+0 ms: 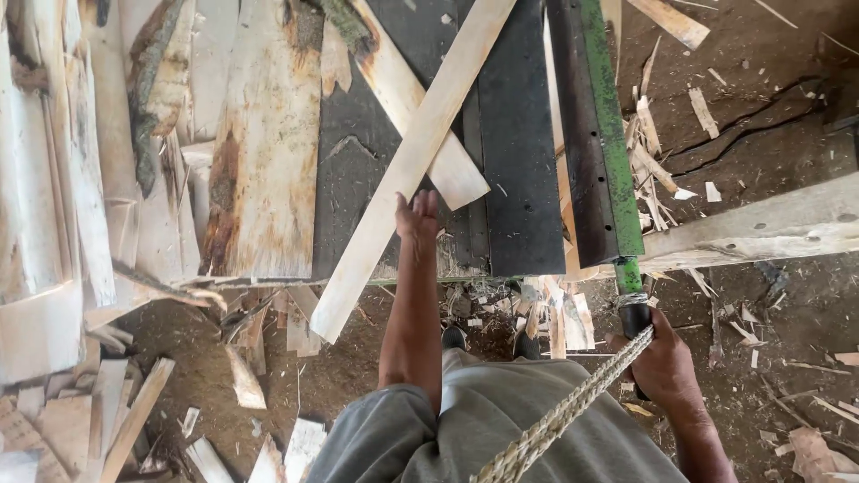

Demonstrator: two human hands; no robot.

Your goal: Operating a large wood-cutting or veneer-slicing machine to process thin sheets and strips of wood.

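Both hands are at work at a dark cutting bench. Left hand (pixel 418 215) rests on a long pale wood strip (pixel 407 170), fingers curled over its edge, so it seems to grip the strip, though the fingertips are hidden from above. That strip lies slanted across the dark bench top (pixel 519 152), its lower end hanging past the front edge and its upper end running out of the top of the view. It crosses over a second, shorter pale board (pixel 429 134) lying the other way.

Right hand (pixel 660 362) is closed tight around the black handle (pixel 635 317) of a long green lever blade (pixel 608 134), which runs along the right side of the bench. A braided rope (pixel 564 411) stretches from the handle down toward the person's waist.

Rough bark-edged slabs (pixel 259 143) lie stacked at the left. Offcuts and splinters (pixel 555 313) litter the dirt floor (pixel 761 116).
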